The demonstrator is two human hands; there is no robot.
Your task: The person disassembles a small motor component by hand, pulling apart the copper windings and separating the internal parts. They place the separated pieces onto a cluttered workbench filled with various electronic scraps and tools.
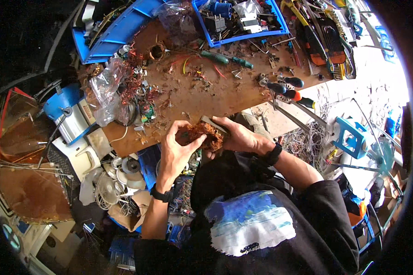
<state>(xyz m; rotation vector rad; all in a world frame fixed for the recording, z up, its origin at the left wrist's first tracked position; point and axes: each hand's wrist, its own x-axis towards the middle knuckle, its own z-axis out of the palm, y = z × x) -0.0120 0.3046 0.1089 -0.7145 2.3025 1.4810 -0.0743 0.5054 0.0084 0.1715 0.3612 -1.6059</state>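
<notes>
Close in front of my body, above the table's near edge, I hold a coil of copper-coloured wire (212, 140) with frayed, tangled strands. A flat grey-brown piece (214, 124) lies along its upper right side; whether the two are joined, I cannot tell. My left hand (181, 144) grips the coil from the left, with thumb and fingers curled round it. From the right, my right hand (239, 136) is closed on the coil and the flat piece, its thumb along the top. Part of the coil is hidden behind my fingers.
The brown table (179, 103) carries scattered scraps. Green screwdrivers (215, 57) lie beyond my hands, and a blue crate (243, 41) of parts stands at the back. Pliers and screwdrivers (287, 89) stand upright at right. Wire scraps and a clear plastic bag (108, 91) lie left.
</notes>
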